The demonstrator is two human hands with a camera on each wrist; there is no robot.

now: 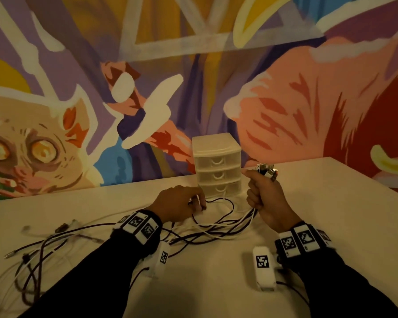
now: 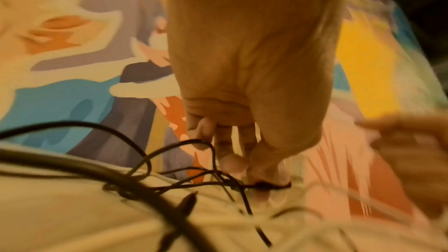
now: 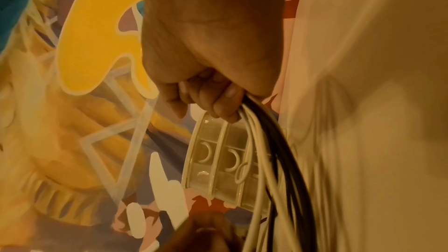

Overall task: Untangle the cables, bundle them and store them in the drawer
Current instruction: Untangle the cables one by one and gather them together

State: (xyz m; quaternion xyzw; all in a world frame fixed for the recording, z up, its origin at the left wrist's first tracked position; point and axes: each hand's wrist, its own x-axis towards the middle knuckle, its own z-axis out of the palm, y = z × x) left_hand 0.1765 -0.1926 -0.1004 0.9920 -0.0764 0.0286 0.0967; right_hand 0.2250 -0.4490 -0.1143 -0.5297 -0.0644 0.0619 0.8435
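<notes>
Several black and white cables (image 1: 218, 228) trail across the white table (image 1: 331, 203). My right hand (image 1: 263, 193) grips a bunch of them in a fist, their metal plug ends (image 1: 267, 172) sticking out above the thumb; in the right wrist view the cable bunch (image 3: 271, 141) hangs from the fist (image 3: 213, 102). My left hand (image 1: 193, 201) is down on the table and pinches a black cable (image 2: 266, 186) between thumb and fingertips (image 2: 232, 162). A small white three-drawer unit (image 1: 217, 164) stands just behind both hands, all drawers closed.
More tangled cable (image 1: 32, 260) lies loose at the table's left front, with plug ends (image 1: 64, 227) beside it. The painted wall (image 1: 193, 76) rises right behind the table. Marker bands and white camera pods (image 1: 264, 267) sit on both wrists.
</notes>
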